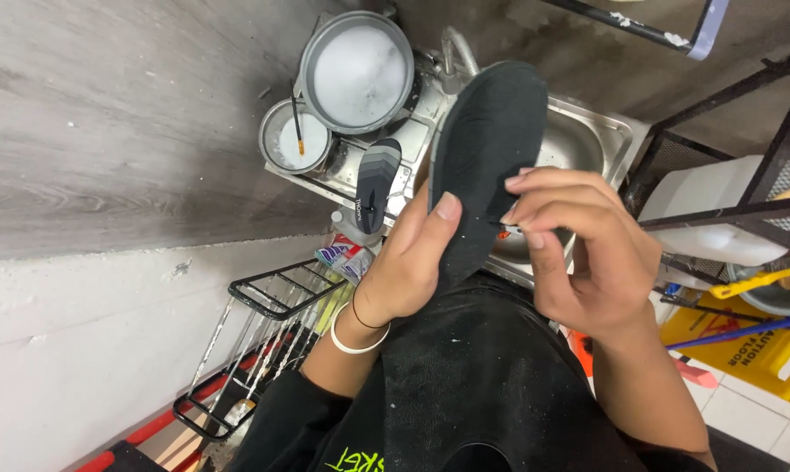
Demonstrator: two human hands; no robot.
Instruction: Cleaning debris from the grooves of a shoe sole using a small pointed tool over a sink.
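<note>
Your left hand (408,262) grips the black insole (487,162) from its left edge: thumb pressed flat on the face, the other fingers wrapped behind it, out of view. The insole stands roughly upright, toe end up, in front of the steel sink (592,131).

Your right hand (592,253) is at the insole's right edge, fingers (535,188) bunched close together with the tips on or just at the edge. Can't tell whether they actually pinch it.

Just left of your left thumb, a grey striped insole (376,183) lies on the sink's rim. Beyond it, farther from your fingers, a large round basin of soapy water (357,70) and a smaller bowl (294,140) with a thin brush (297,131) resting in it.

Below your left wrist, a black wire rack (273,293) leans by the white wall. Right of your right hand, a white plastic jug (718,205) sits in a black metal frame, with a yellow floor sign (753,345) lower down.
</note>
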